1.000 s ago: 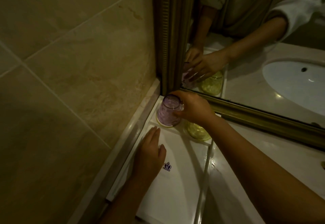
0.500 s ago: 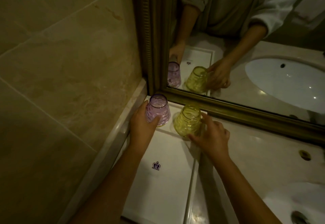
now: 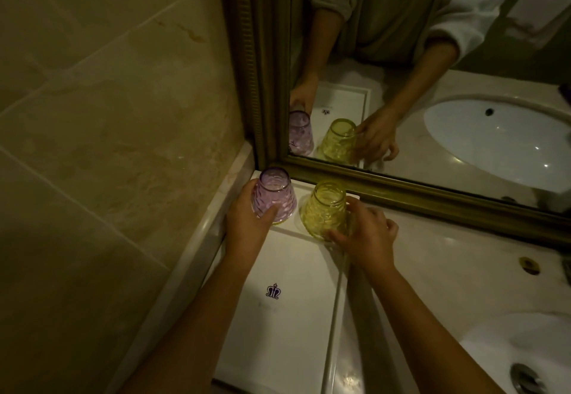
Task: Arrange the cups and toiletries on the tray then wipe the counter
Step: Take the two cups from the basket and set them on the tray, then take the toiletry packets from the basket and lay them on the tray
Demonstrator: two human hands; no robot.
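A white rectangular tray point(image 3: 332, 325) with a purple crown logo lies in the counter's left corner, against the wall and the mirror. Two textured glass cups stand upside down at its far end. My left hand point(image 3: 247, 223) wraps around the purple cup point(image 3: 275, 191) at the far left corner. My right hand point(image 3: 366, 233) grips the yellow cup point(image 3: 326, 208) just to its right, fingers around its lower side. Both cups rest on the tray, a small gap between them.
A gold-framed mirror point(image 3: 401, 189) runs along the back of the marble counter point(image 3: 457, 273) and reflects my arms and the cups. A tiled wall point(image 3: 108, 115) closes the left side. A white sink basin point(image 3: 525, 350) lies at the lower right.
A second ago my right hand held the purple cup and my left lay flat on the tray. Now my left hand holds the purple cup and my right the yellow one.
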